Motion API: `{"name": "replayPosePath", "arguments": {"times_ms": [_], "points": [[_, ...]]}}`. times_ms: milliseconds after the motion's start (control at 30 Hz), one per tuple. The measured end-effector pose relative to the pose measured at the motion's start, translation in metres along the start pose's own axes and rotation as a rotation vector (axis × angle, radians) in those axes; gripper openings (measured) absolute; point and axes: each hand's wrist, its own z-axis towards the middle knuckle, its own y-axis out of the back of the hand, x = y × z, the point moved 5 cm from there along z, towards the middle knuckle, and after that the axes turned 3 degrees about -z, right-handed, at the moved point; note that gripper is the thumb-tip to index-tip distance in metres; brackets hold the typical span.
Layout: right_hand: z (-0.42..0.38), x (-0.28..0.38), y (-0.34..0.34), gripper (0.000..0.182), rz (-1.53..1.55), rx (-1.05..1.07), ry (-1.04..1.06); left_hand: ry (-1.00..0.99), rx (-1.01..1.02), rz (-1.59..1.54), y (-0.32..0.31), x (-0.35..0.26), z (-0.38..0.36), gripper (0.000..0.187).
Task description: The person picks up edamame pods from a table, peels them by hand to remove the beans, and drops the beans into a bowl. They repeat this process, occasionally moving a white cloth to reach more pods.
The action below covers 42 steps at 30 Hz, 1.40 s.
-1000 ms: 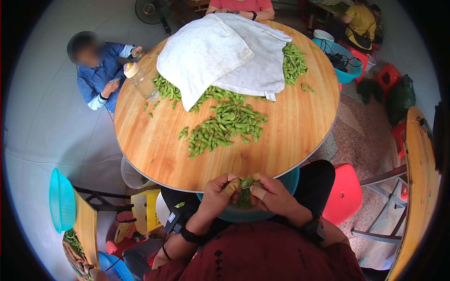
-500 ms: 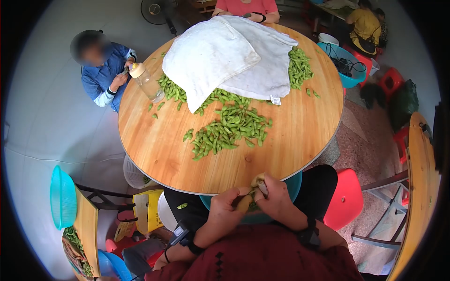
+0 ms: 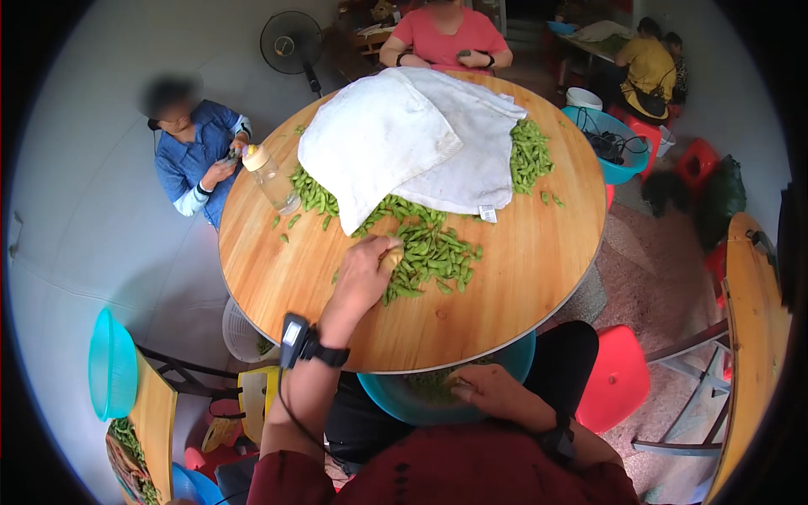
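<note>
My left hand (image 3: 364,271) is on the wooden round table (image 3: 278,290), at the left side of a loose pile of green soybean pods (image 3: 433,257). Its fingers curl down among the pods, with a yellowish cover on one digit; whatever they grip is hidden. My right hand (image 3: 495,390) is low over the teal basin (image 3: 387,402) between my legs, under the table's near edge. Its fingers are drawn together, and I cannot make out anything in them. Small green beans (image 3: 433,385) lie in the basin.
White cloths (image 3: 379,135) cover more pods at the far side. A bottle (image 3: 271,179) stands at the left. One person in blue (image 3: 198,151) and another in pink (image 3: 446,38) are at the table. A red stool (image 3: 616,374) is at my right.
My two hands were together over the basin, working on a pod. The left has gone forward to the pile, while the right has stayed low at the basin. The view has tilted up slightly.
</note>
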Motion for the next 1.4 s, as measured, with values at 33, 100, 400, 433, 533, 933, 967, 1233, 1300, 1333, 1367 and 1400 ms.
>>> {"name": "replayPosePath", "arguments": {"times_ms": [33, 100, 400, 433, 533, 933, 967, 1233, 1300, 1333, 1367, 1400], "points": [[-0.002, 0.001, 0.002, 0.020, 0.054, 0.038, -0.147, -0.015, -0.007, -0.010, -0.015, 0.009, 0.016, 0.018], [-0.006, 0.004, 0.007, 0.023, 0.098, 0.061, -0.297, 0.014, -0.066, 0.006, -0.037, 0.025, 0.041, 0.014], [-0.005, 0.007, 0.013, 0.030, 0.277, 0.194, -0.435, -0.167, -0.065, 0.085, -0.038, 0.010, 0.019, 0.016], [0.000, 0.005, 0.015, 0.028, 0.275, 0.111, -0.368, -0.165, -0.062, 0.089, -0.032, 0.005, 0.014, 0.016], [0.012, 0.010, 0.024, 0.024, 0.330, -0.065, -0.266, -0.147, -0.059, 0.001, -0.011, -0.021, -0.007, 0.018], [0.035, 0.018, 0.045, 0.019, 0.363, -0.262, -0.217, -0.092, 0.213, -0.416, -0.021, -0.080, -0.060, 0.018], [0.034, 0.018, 0.045, 0.019, 0.325, -0.270, -0.211, -0.091, 0.212, -0.417, -0.021, -0.080, -0.060, 0.018], [0.029, 0.021, 0.048, 0.015, 0.088, -0.353, -0.091, -0.121, 0.248, -0.388, -0.021, -0.084, -0.060, 0.018], [0.027, 0.025, 0.048, 0.015, -0.001, -0.386, -0.053, -0.169, 0.234, -0.343, -0.018, -0.093, -0.067, 0.017], [0.024, 0.025, 0.046, 0.012, -0.077, -0.409, -0.002, -0.220, 0.220, -0.300, -0.017, -0.097, -0.073, 0.017], [0.020, 0.026, 0.045, 0.011, -0.152, -0.431, 0.048, -0.215, 0.225, -0.300, -0.017, -0.096, -0.077, 0.017], [0.019, 0.027, 0.053, 0.011, -0.148, -0.429, 0.045, -0.234, 0.256, -0.350, -0.017, -0.096, -0.083, 0.017]]}}
